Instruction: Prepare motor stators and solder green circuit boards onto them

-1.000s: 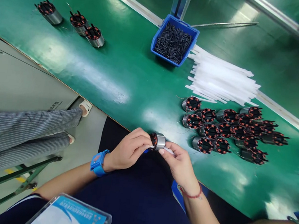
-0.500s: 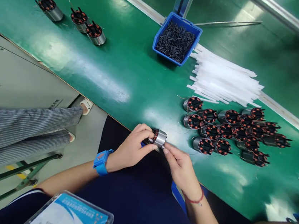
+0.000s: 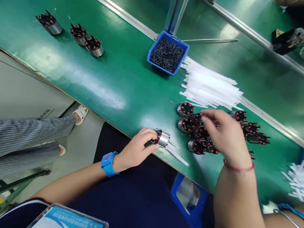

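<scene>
My left hand [image 3: 138,149] is closed round a stator [image 3: 162,138], a silver cylinder with copper windings, held on its side at the bench's near edge. White strips [image 3: 178,156] lie beside and partly under this stator, pointing right. My right hand [image 3: 225,135] is over a group of similar stators [image 3: 198,147]. Its thumb and forefinger come close together near one of them, and whatever lies between their tips is too small to make out. Part of the group is hidden under this hand. Most of these stators show black prongs and loose thin wires.
A blue bin [image 3: 167,53] of short black tubes stands at the back. Beside it lies a pile of white strips [image 3: 211,86]. Three stators [image 3: 95,47] are at the far left. More white pieces [image 3: 302,182] and another person's arm [image 3: 290,221] are at right.
My right hand has left the held stator and moved right, over the group. My left hand keeps its hold. White strips beside the held stator now show.
</scene>
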Tool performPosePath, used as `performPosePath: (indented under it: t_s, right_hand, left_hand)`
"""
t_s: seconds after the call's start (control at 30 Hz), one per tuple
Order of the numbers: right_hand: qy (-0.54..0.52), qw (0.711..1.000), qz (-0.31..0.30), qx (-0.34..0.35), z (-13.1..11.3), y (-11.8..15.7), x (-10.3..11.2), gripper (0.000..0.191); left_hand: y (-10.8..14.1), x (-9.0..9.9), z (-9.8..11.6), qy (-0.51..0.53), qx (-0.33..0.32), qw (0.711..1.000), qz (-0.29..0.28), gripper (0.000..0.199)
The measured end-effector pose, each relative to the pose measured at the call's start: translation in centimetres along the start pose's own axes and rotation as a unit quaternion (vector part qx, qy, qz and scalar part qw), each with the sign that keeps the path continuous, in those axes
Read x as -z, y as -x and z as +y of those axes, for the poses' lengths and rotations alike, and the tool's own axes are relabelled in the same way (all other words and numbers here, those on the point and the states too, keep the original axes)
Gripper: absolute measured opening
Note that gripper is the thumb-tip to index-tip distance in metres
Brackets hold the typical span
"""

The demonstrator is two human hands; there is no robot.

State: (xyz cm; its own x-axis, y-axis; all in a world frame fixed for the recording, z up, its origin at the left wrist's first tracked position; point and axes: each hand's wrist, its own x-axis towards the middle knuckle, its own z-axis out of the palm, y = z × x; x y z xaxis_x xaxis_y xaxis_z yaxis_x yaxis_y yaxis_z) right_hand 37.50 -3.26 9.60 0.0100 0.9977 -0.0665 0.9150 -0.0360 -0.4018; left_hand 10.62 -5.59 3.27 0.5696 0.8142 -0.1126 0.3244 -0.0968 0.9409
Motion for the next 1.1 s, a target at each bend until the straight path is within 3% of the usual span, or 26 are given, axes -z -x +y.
performPosePath:
  t_s: [0.07, 0.2, 0.27, 0.33, 0.43, 0.5, 0.6, 0.67, 0.8, 1.1]
  right_hand:
    - [0.095, 0.995, 0.0, -0.018, 2.3, -3.2, -0.2, 0.025]
    - [0.16, 0.975, -0.155, -0.017, 5.5, -8.2, -2.1, 0.022]
    - [0.166, 0.967, -0.193, -0.022, 6.0, -9.4, -2.5, 0.017]
    - [0.151, 0.971, -0.186, -0.017, 5.8, -9.4, -2.0, 0.012]
    - [0.002, 0.993, -0.117, -0.013, 4.1, -6.8, -0.2, 0.01]
    - [-0.166, 0.981, -0.092, -0.027, 2.2, -3.5, 0.7, 0.015]
    - [-0.325, 0.923, -0.195, -0.058, -0.7, 2.2, 0.2, 0.024]
    - [-0.319, 0.92, -0.213, -0.077, -2.1, 5.6, -1.4, 0.024]
    - [-0.239, 0.956, -0.136, -0.106, -3.6, 9.1, -4.6, 0.019]
    - [-0.271, 0.95, -0.147, -0.06, -5.8, 7.3, -6.7, 0.016]
  left_hand:
    - [-0.1, -0.2, -0.1, -0.027, -0.022, 0.999, 0.002, 0.008]
    - [-0.1, 0.1, 0.1, -0.062, -0.001, 0.998, 0.002, 0.006]
    - [0.0, 0.4, 0.3, -0.079, 0.007, 0.997, 0.0, 0.003]
    - [0.1, 0.6, 0.4, -0.093, 0.01, 0.996, -0.004, 0.005]
    - [0.1, 0.7, 0.5, -0.102, 0.013, 0.995, -0.003, 0.004]
    - [0.1, 0.7, 0.4, -0.102, 0.013, 0.995, -0.004, 0.004]
    - [0.2, 0.9, 0.2, -0.105, 0.01, 0.994, -0.019, 0.004]
    - [0.4, 1.1, -0.1, -0.113, 0.006, 0.993, -0.027, 0.004]
    - [0.8, 1.7, -0.5, -0.13, -0.005, 0.991, -0.038, 0.006]
    - [1.1, 0.9, -0.4, -0.137, 0.019, 0.99, -0.003, 0.014]
